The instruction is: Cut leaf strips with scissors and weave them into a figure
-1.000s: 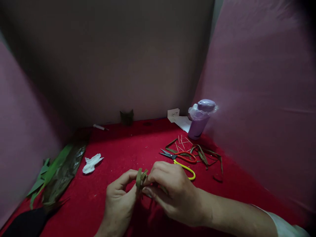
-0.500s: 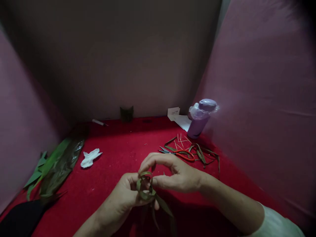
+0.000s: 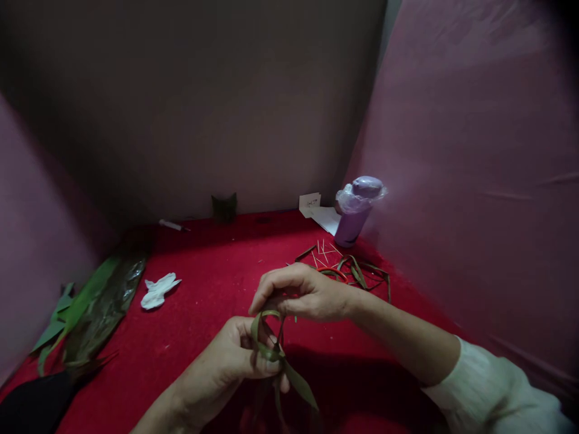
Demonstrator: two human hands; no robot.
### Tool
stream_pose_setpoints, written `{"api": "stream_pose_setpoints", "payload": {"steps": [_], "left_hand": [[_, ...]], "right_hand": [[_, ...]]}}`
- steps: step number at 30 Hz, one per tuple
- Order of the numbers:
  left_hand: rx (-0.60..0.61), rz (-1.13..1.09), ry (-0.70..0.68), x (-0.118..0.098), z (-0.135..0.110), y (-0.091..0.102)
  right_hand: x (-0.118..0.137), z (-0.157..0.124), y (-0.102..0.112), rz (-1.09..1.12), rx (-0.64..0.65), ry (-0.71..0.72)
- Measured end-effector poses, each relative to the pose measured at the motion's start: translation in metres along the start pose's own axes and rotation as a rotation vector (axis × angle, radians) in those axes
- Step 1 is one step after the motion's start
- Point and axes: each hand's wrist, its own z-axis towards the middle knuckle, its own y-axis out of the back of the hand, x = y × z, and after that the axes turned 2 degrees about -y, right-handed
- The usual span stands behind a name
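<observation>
My left hand (image 3: 230, 358) pinches a looped green leaf strip (image 3: 270, 354) between thumb and fingers, low in the middle of the view. Loose ends of the strip hang down below the thumb, one of them broad and pointing right. Just above, my right hand (image 3: 303, 292) is bent over the top loop, its thumb and fingertips closed on a thin upright part of the strip. Behind the right hand, the orange-handled scissors (image 3: 335, 272) show only partly.
Toothpicks (image 3: 324, 253) and cut leaf strips (image 3: 359, 274) lie right of centre on the red cloth (image 3: 217, 265). A purple tumbler (image 3: 351, 223) stands beside white papers (image 3: 324, 218). Crumpled tissue (image 3: 158, 291) and large leaves (image 3: 97, 301) lie left; a pen-like object (image 3: 173, 225) lies behind.
My right hand has risen slightly from the loop, drawing a strand upward, and the loop looks taller and narrower. My right arm hides more of the scissors. The whole view has shifted a little.
</observation>
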Motion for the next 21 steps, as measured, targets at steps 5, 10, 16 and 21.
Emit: {"api": "stream_pose_setpoints", "payload": {"steps": [5, 10, 16, 21], "left_hand": [[-0.012, 0.058, 0.014, 0.0, 0.001, -0.001], [-0.08, 0.143, 0.007, 0.002, 0.008, -0.001], [-0.263, 0.162, 0.027, -0.001, 0.006, -0.004], [-0.326, 0.143, 0.012, 0.002, 0.007, 0.0]], "right_hand": [[0.026, 0.012, 0.013, -0.285, 0.197, -0.021], [0.065, 0.021, 0.016, -0.798, 0.305, -0.046], [0.093, 0.026, 0.006, -1.023, 0.281, -0.075], [0.098, 0.029, 0.003, -0.893, 0.334, -0.325]]}}
